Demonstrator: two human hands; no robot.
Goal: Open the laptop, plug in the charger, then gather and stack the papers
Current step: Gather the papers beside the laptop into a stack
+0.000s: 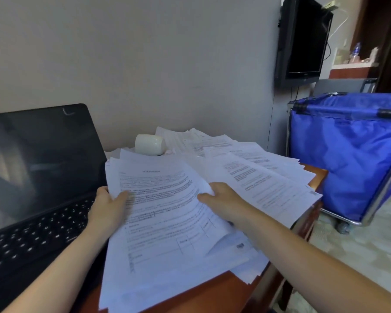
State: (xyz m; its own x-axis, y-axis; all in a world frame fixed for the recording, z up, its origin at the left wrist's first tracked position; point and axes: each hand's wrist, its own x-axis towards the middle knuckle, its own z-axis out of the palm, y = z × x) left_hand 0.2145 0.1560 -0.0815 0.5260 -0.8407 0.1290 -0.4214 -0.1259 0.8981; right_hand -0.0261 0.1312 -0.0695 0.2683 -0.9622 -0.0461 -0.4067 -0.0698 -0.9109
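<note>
Papers (163,199) cover the counter (212,292) right of the open laptop (38,168), whose screen is dark. Left grip (108,206) pinches the near bundle's left edge, thumb on top. Right grip (224,202) holds its right edge, thumb likewise on top. More sheets (269,177) fan out further right, overhanging the counter's edge. Stacking well, I judge, means sweeping that fan in under the bundle, then tapping the edges square, minding the white cup (149,144) behind.
</note>
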